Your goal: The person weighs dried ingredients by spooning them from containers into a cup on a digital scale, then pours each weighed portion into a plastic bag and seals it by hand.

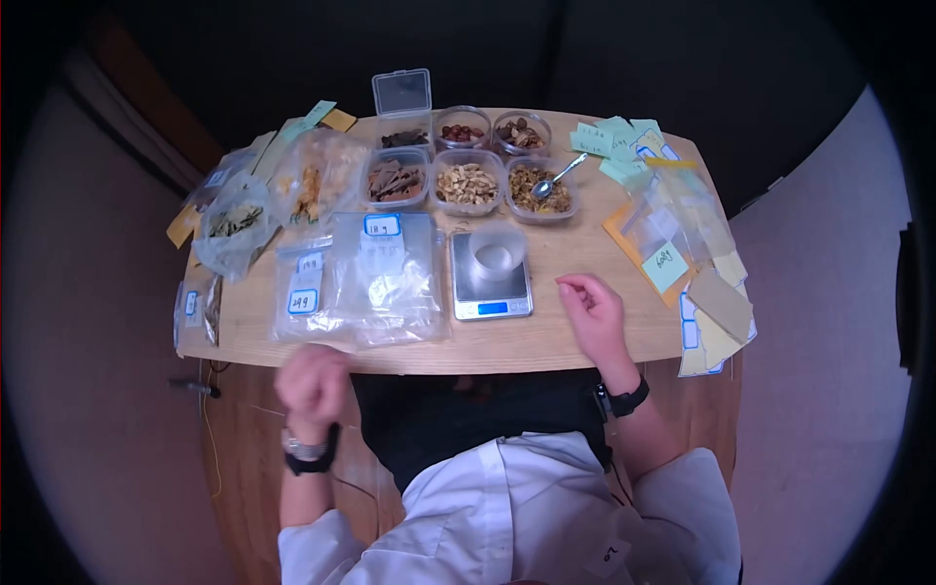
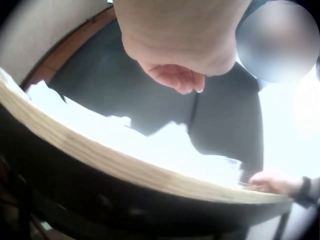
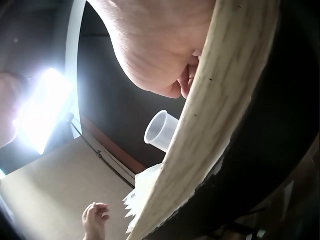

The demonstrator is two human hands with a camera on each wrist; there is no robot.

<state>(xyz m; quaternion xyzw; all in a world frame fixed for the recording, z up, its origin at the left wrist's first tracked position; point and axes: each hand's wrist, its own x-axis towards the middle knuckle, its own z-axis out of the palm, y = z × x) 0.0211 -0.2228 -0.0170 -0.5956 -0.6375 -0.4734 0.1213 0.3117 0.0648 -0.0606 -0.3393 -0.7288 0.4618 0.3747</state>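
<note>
My left hand [image 1: 314, 382] hangs in the air by the table's front edge, its fingers loosely curled around nothing. On the right, my right hand [image 1: 597, 317] rests on the tabletop with relaxed, bent fingers, also holding nothing. Between the two sits a digital pocket scale [image 1: 471, 292] with a lit blue display. A translucent plastic cup [image 1: 497, 255] stands on its platform, a short way left of my right fingertips; the right wrist view shows this cup [image 3: 161, 131] beyond that hand. Flat clear zip bags with labels [image 1: 400, 292] lie nearest my left hand.
Behind the scale are plastic tubs of dried slices [image 1: 468, 185], dark bark-like pieces [image 1: 395, 183] and brownish bits with a metal spoon [image 1: 546, 188]. An open-lidded box [image 1: 402, 93] and round tubs stand farther back. Filled bags [image 1: 234, 229] lie left; paper notes [image 1: 614, 141] and packets lie right.
</note>
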